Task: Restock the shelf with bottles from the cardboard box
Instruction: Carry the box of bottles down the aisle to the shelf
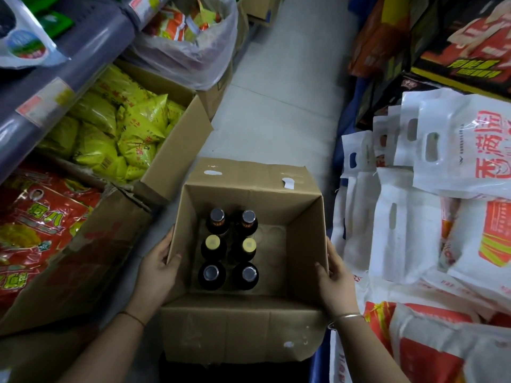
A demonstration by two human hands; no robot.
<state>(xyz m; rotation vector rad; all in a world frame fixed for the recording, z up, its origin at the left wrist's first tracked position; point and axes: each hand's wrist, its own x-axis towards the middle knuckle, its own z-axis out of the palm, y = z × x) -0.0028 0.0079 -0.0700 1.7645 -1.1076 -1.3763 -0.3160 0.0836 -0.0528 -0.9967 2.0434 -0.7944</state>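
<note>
Narrow aisle floor (279, 111); my left hand (157, 268) and right hand (336, 283) clasp the open brown cardboard box (304, 217); six dark bottles (229, 248) crowd left, so it may tip.

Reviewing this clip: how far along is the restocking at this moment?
Possibly done: the right half of the cardboard box is empty, so bottles may already have gone out; no shelved bottles are visible. In hand: the left hand and right hand grip the box's side walls, neither holding a bottle. Left: six dark bottles stand upright in two columns on the box's left side.
</note>
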